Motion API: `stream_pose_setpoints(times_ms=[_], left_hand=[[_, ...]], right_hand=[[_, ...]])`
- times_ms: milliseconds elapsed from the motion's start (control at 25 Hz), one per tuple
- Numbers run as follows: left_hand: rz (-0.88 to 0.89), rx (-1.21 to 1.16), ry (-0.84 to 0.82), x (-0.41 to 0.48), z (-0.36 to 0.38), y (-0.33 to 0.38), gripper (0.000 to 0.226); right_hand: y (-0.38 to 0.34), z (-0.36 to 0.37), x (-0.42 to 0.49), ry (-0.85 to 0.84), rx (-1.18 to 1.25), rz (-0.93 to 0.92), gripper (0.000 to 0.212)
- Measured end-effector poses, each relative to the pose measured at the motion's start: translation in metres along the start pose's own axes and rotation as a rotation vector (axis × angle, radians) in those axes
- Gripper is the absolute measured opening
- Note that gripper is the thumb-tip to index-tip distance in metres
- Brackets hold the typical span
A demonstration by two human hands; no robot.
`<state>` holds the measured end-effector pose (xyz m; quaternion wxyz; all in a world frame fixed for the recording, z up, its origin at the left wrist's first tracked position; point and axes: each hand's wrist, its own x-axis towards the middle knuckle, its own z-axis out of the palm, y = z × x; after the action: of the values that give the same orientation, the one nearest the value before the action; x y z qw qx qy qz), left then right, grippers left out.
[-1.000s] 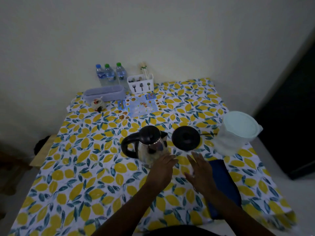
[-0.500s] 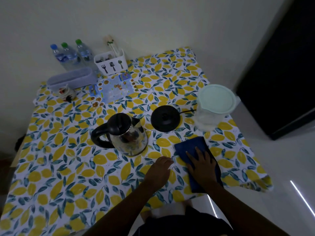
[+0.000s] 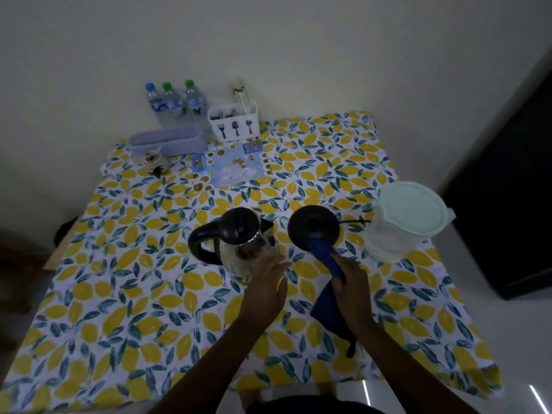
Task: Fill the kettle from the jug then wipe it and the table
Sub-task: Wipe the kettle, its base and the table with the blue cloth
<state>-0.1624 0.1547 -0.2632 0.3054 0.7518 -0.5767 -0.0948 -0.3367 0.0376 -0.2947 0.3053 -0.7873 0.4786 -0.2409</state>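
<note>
A steel kettle [image 3: 239, 243] with a black lid and black handle stands near the middle of a table [image 3: 125, 297] covered in a lemon-print cloth, its handle turned to the left and its spout toward the right. The person's left hand [image 3: 265, 289] reaches in from below with fingers stretched out and apart, the fingertips at the kettle's lower right side; whether they actually touch the metal cannot be told. The right hand [image 3: 354, 289] is closed around a dark blue cloth [image 3: 331, 306], one end of it sticking up past the fingers toward the round black kettle base [image 3: 313, 227], the rest hanging down under the wrist to the tabletop. The base sits just right of the kettle, apart from it, with its cord running off to the right. Beyond the cord, at the table's right edge, stands a clear plastic jug [image 3: 403, 222] with a pale lid on. Along the far side of the table, against the wall, are three water bottles [image 3: 176, 103], a white cutlery holder [image 3: 234, 124], a long grey tray [image 3: 167, 140], a small patterned pot [image 3: 153, 161] and a picture-printed sheet [image 3: 233, 167] lying flat.
</note>
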Motion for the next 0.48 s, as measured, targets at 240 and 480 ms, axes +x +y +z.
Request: stream_pose_setpoints(times_ms=[240,480], left_hand=[[-0.101,0.048,0.329,0.018,-0.081,-0.038,0.027],[-0.304,-0.053,0.168,0.025,-0.129,-0.086,0.053]], right_hand=[[-0.135,0.020,0.060,0.038,0.210,-0.247,0.046],[-0.206,0.057,0.092,-0.199,-0.134,-0.348,0.045]])
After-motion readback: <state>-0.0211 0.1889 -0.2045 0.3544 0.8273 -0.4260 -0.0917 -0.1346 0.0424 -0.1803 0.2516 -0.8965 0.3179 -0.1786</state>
